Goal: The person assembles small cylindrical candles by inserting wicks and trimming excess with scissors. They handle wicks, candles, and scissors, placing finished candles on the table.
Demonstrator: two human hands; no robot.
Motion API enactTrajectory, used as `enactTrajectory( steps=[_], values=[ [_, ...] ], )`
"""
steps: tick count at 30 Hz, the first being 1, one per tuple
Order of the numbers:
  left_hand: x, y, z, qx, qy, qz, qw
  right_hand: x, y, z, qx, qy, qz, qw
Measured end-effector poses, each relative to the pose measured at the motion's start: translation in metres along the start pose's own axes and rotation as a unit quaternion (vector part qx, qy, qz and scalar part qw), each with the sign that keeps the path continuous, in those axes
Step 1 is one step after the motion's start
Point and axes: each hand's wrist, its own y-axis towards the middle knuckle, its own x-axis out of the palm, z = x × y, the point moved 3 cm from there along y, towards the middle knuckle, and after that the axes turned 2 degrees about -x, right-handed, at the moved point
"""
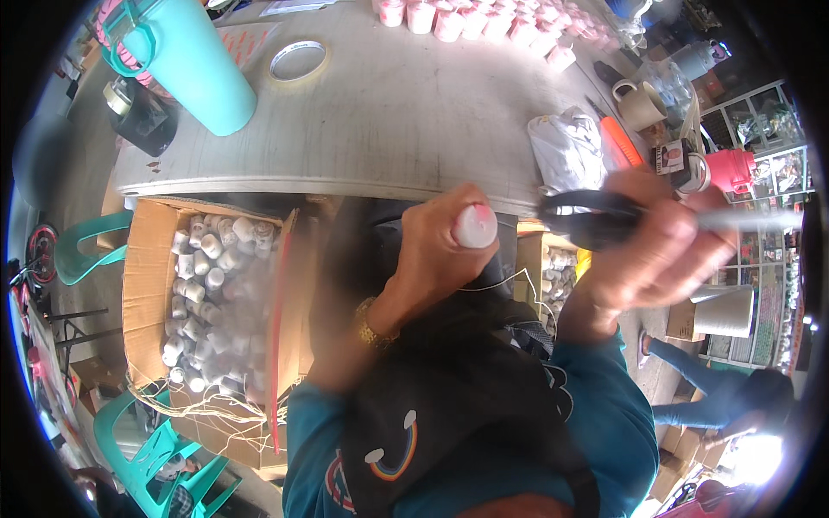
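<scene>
My left hand [440, 237], in front of the table's near edge, is closed around a small white cylinder [477, 226] with a pink mark on its rounded end. My right hand [652, 242] is raised at the right and smeared by motion. Its fingers are closed on a black-handled tool [591, 220]; a long pale shaft or blade sticks out past the hand on the right, but blur hides its exact kind. To the left of my left arm, an open cardboard box [147, 285] holds many small whitish cylinders [211, 246].
On the table [389, 112] stand a turquoise tumbler [194, 65], a dark bottle [142, 116], a tape roll [300, 62] and rows of pink-and-white cylinders [449, 24]. An orange-handled cutter [620, 141], a white plastic bag [566, 151] and a mug [639, 105] lie right. A person [717, 388] bends beyond.
</scene>
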Motion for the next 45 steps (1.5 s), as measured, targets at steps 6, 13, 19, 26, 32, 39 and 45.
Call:
enactTrajectory(
  steps=[6,13,19,26,32,39,45],
  values=[
    [-0.003,0.003,-0.002,-0.064,0.012,0.003,0.998,0.010,-0.024,-0.003,-0.086,-0.130,-0.168,0.973],
    [-0.004,0.003,-0.004,-0.058,0.018,-0.007,0.998,0.012,-0.030,0.006,-0.076,-0.063,-0.101,0.990],
    [-0.005,0.008,-0.001,-0.067,0.006,-0.017,0.998,0.014,-0.009,-0.013,0.067,0.037,-0.034,0.997],
    [-0.006,0.004,0.004,-0.042,0.025,-0.022,0.999,0.012,-0.002,-0.006,0.019,-0.001,0.037,0.999],
    [-0.004,0.004,0.000,-0.039,0.044,-0.002,0.998,0.008,-0.017,-0.004,0.051,0.084,0.086,0.991],
    [-0.013,-0.001,0.016,0.020,0.050,-0.053,0.997,-0.005,-0.035,0.009,0.369,0.120,-0.048,0.920],
    [-0.050,-0.022,0.013,-0.105,-0.026,-0.051,0.993,-0.017,-0.081,0.015,0.406,0.179,-0.279,0.851]
  ],
)
